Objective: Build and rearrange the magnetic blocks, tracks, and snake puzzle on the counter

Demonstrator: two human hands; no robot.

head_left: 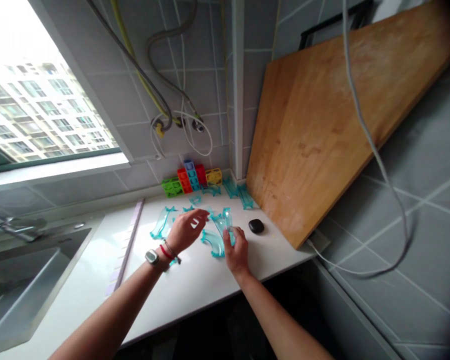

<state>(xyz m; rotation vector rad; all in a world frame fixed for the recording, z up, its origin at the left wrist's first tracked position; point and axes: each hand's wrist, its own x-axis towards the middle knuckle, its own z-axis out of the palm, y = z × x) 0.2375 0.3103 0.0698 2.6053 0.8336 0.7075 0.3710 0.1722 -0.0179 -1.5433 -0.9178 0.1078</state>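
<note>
Holding teal track piece (225,224) upright in right hand (237,250) grip, left hand (185,229) seemingly pinching its top

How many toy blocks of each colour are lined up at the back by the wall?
Green block: 1
Red blocks: 2 (the left one looks more orange-red)
Blue block: 1
Yellow block: 1
Total: 5
</note>
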